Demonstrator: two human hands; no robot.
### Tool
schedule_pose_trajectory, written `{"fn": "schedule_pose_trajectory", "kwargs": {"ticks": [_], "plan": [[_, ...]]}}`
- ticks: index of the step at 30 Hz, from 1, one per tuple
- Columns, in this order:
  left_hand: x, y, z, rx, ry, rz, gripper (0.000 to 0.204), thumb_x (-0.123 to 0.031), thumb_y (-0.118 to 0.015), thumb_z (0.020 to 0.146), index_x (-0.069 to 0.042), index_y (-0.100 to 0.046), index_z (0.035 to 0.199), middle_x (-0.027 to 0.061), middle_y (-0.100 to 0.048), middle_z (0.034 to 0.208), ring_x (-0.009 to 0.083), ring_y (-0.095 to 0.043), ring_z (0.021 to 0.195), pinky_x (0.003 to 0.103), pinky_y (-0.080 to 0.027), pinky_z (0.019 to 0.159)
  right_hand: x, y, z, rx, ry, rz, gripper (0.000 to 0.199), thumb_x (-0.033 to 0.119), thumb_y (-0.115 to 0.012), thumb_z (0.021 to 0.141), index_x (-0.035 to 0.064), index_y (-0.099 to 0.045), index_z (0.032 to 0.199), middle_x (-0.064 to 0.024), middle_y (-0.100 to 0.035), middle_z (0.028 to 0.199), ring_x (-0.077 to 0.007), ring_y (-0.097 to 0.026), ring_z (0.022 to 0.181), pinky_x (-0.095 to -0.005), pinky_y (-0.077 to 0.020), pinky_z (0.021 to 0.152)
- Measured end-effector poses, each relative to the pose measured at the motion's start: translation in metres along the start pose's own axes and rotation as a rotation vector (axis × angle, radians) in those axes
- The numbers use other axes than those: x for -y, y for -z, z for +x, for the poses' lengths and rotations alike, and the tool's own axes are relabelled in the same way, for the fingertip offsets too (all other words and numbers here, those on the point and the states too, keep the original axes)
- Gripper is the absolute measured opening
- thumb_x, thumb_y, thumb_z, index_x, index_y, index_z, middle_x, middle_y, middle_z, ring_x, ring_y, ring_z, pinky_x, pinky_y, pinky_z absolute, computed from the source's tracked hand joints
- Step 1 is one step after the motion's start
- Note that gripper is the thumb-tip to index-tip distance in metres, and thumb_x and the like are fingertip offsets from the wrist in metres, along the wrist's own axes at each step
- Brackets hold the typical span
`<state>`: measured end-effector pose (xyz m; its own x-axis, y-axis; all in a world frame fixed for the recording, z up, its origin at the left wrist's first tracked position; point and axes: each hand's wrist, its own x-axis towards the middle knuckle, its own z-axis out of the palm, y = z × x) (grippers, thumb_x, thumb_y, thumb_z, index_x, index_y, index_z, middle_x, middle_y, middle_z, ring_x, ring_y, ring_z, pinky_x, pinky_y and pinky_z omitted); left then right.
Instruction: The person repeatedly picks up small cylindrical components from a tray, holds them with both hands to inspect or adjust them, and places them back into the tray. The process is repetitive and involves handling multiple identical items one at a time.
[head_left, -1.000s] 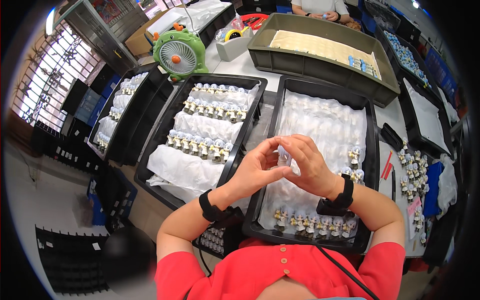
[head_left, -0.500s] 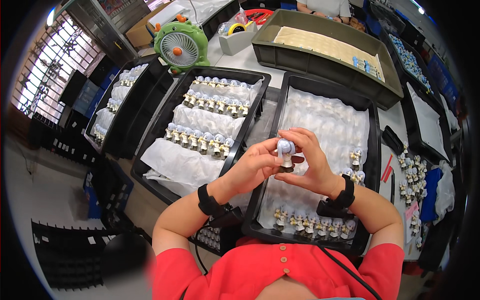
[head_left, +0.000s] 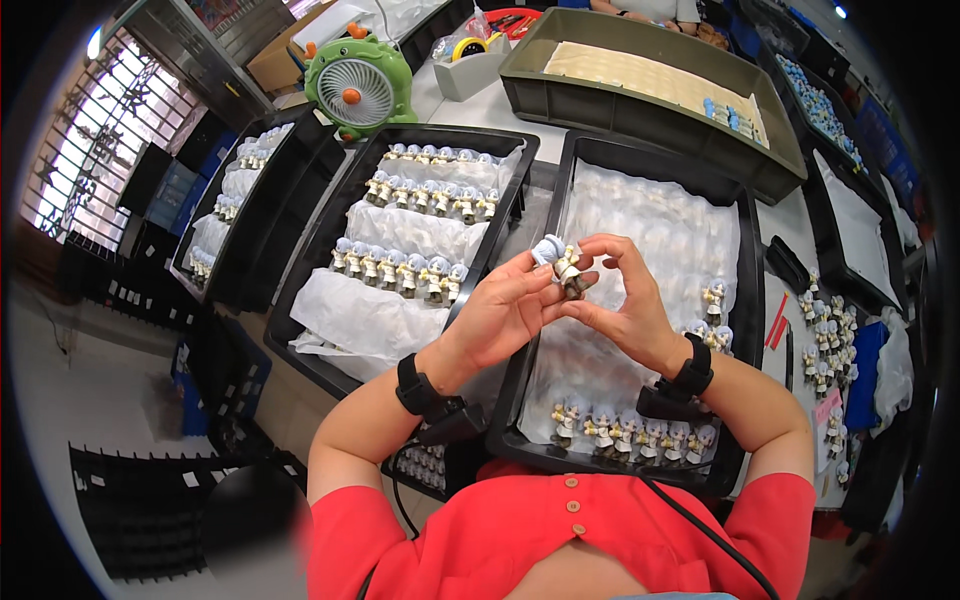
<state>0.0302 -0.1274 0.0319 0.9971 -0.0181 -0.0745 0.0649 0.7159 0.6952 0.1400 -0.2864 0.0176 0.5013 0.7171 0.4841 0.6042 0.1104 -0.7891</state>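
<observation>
A small figurine (head_left: pixel 566 266) with pale blue hair, a white outfit and a dark base is held tilted between my two hands, its head toward the upper left. My left hand (head_left: pixel 503 312) supports it from the left, thumb and fingers around it. On the other side, my right hand (head_left: pixel 632 312) curls its forefinger and thumb in a ring at the figurine's side and base. Below both hands lies a black tray (head_left: pixel 510 420) lined with white padded sheet. Similar figurines (head_left: pixel 625 435) stand in a row along its near edge, with several more at its right side.
To the left, another black tray (head_left: pixel 285 325) holds rows of figurines between white sheets. A green fan (head_left: pixel 355 85) and an olive bin (head_left: pixel 640 105) stand behind. Loose figurines (head_left: pixel 828 340), red sticks (head_left: pixel 778 322) and a blue box (head_left: pixel 866 375) are at right. Another person sits beyond the bin.
The figurine has gone from upright, its back showing, to tilted with its front showing. My left palm has turned more upward, and my right fingers have shifted around the figurine.
</observation>
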Motion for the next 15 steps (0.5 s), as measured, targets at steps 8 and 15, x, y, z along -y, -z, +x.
{"fn": "schedule_pose_trajectory", "kwargs": {"ticks": [8, 15], "plan": [[0.003, 0.002, 0.0, -0.039, -0.044, 0.051, 0.04, -0.015, -0.046, 0.097, 0.0, -0.035, 0.133, 0.0141, -0.047, 0.132, 0.0277, -0.048, 0.124, 0.037, -0.045, 0.099, -0.001, -0.002, 0.0, -0.085, 0.051, -0.026, 0.034, 0.007, -0.079, 0.067, 0.0074, -0.057, 0.093, -0.0064, -0.057, 0.094, -0.0251, -0.054, 0.093, -0.0349, -0.0443, 0.082], [0.001, -0.004, -0.005, -0.08, -0.113, 0.306, 0.052, -0.015, -0.059, 0.092, -0.011, -0.035, 0.137, 0.0066, -0.056, 0.118, 0.0137, -0.058, 0.101, 0.029, -0.05, 0.081, 0.003, -0.004, 0.0, 0.022, 0.089, 0.0, 0.029, 0.004, -0.078, 0.067, 0.0064, -0.058, 0.088, -0.0055, -0.06, 0.086, -0.0235, -0.057, 0.085, -0.0328, -0.0449, 0.076]]}}
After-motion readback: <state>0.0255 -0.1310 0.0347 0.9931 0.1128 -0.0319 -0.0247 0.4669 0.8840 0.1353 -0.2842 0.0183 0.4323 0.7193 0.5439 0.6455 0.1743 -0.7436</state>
